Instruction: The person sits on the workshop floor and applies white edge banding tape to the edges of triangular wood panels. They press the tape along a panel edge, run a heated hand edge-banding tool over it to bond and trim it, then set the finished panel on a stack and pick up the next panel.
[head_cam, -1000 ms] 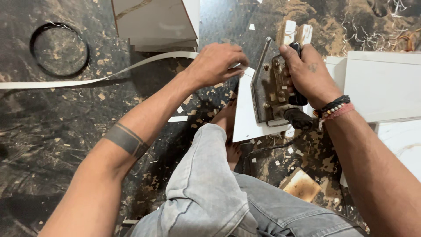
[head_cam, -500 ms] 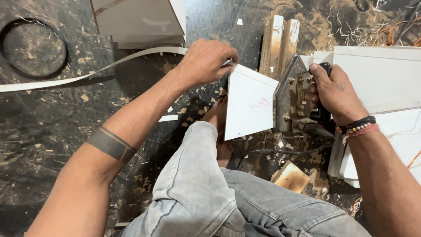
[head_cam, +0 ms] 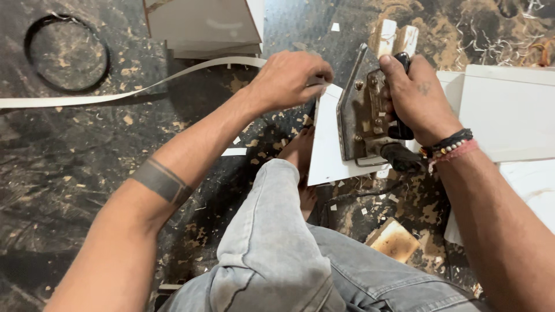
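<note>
White board (head_cam: 326,156) standing on edge, long axis away from viewer, left hand (head_cam: 289,78) pinching edge strip (head_cam: 115,95), right hand (head_cam: 416,95) gripping iron (head_cam: 361,110).

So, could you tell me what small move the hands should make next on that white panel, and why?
Probably slide the metal iron along the edge of the white panel towards the left hand. The right hand presses the iron against that edge, while the left hand pinches the white edge strip at the panel's top corner, so the strip seems lined up.
</note>
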